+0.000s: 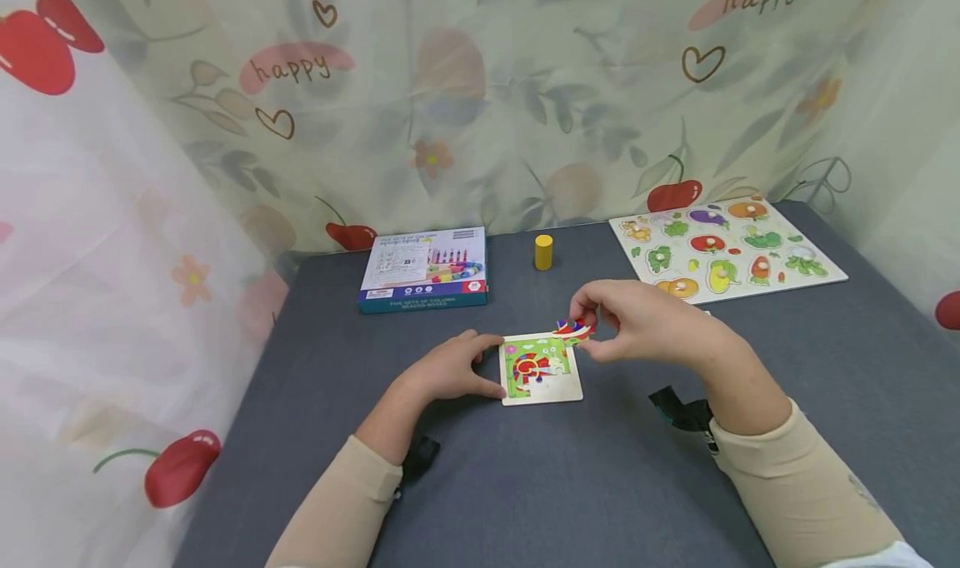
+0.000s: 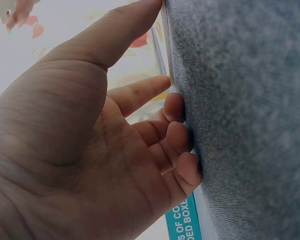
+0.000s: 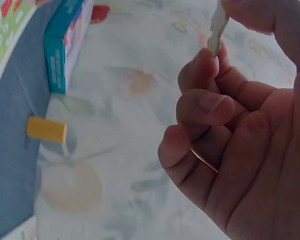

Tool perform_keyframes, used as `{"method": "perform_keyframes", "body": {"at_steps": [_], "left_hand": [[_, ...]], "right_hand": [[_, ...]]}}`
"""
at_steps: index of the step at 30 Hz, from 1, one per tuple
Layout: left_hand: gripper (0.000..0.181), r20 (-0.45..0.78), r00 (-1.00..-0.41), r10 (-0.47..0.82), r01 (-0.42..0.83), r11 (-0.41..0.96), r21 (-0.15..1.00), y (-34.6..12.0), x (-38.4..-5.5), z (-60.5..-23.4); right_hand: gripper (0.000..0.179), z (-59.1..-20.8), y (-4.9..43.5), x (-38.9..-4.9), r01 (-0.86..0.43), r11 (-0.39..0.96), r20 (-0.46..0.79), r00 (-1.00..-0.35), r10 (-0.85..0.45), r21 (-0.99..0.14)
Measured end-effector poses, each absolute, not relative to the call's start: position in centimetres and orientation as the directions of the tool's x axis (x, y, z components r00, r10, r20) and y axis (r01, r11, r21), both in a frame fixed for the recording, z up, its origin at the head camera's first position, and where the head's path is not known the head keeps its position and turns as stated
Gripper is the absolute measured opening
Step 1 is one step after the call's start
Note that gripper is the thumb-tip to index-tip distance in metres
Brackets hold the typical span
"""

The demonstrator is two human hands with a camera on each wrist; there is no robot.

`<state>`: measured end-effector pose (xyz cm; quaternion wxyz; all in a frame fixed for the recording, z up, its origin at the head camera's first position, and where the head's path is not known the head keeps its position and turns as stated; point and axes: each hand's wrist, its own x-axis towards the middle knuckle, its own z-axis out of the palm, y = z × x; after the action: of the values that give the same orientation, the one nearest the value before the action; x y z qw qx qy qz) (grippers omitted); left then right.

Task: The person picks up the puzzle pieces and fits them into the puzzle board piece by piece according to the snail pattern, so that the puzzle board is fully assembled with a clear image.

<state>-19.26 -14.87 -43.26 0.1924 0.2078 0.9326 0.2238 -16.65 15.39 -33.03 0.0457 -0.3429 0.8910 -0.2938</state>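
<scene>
A small square jigsaw puzzle board (image 1: 561, 391) lies on the table with a partly filled green and red picture; bare wood shows at its lower right. My left hand (image 1: 450, 368) rests at the board's left side, thumb and index finger spread along that edge. In the left wrist view, the other fingers of the left hand (image 2: 115, 135) bend loosely against the table. Above the board's upper right corner, my right hand (image 1: 652, 322) pinches a red, white and blue puzzle piece (image 1: 573, 331) between thumb and fingertips. The right wrist view shows this puzzle piece (image 3: 218, 30) edge-on.
Behind the board lies a flat toy box (image 1: 423, 268) with a teal side. A yellow cylinder (image 1: 543, 252) stands at the back middle. A vegetable peg puzzle board (image 1: 727, 247) lies at the back right, against a patterned curtain (image 1: 487, 135).
</scene>
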Motion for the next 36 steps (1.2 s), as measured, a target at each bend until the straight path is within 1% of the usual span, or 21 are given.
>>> {"method": "perform_keyframes", "body": {"at_steps": [5,9,13,17,22,27,36], "left_hand": [[0.084,-0.269,-0.840,0.471,0.295,0.813,0.503,-14.9,-19.4,-43.4],[0.084,-0.266,-0.839,0.474,0.296,0.809,0.509,-15.0,-19.3,-43.5],[0.083,-0.254,-0.839,0.481,0.302,0.800,0.518,-15.0,-19.3,-43.5],[0.084,-0.247,-0.838,0.487,0.310,0.797,0.519,-14.9,-19.3,-43.5],[0.084,-0.249,-0.839,0.484,0.312,0.803,0.509,-14.8,-19.3,-43.3],[0.084,-0.257,-0.837,0.483,0.309,0.804,0.508,-14.8,-19.3,-43.1],[0.083,-0.258,-0.837,0.483,0.306,0.803,0.511,-15.0,-19.2,-43.0]], "right_hand": [[0.022,-34.4,13.8,-16.9,-0.607,0.582,0.073,-0.723,-0.686,-0.540],[0.021,-36.1,12.7,-17.5,-0.596,0.583,0.003,-0.701,-0.714,-0.553],[0.019,-38.0,11.7,-18.1,-0.564,0.618,-0.079,-0.700,-0.710,-0.548],[0.017,-39.5,11.0,-18.5,-0.540,0.667,-0.135,-0.717,-0.684,-0.514],[0.016,-41.0,10.6,-18.9,-0.528,0.707,-0.158,-0.738,-0.656,-0.471],[0.016,-42.0,10.4,-19.2,-0.535,0.718,-0.157,-0.743,-0.651,-0.445],[0.018,-42.0,9.8,-18.9,-0.530,0.737,-0.160,-0.756,-0.635,-0.419]]}}
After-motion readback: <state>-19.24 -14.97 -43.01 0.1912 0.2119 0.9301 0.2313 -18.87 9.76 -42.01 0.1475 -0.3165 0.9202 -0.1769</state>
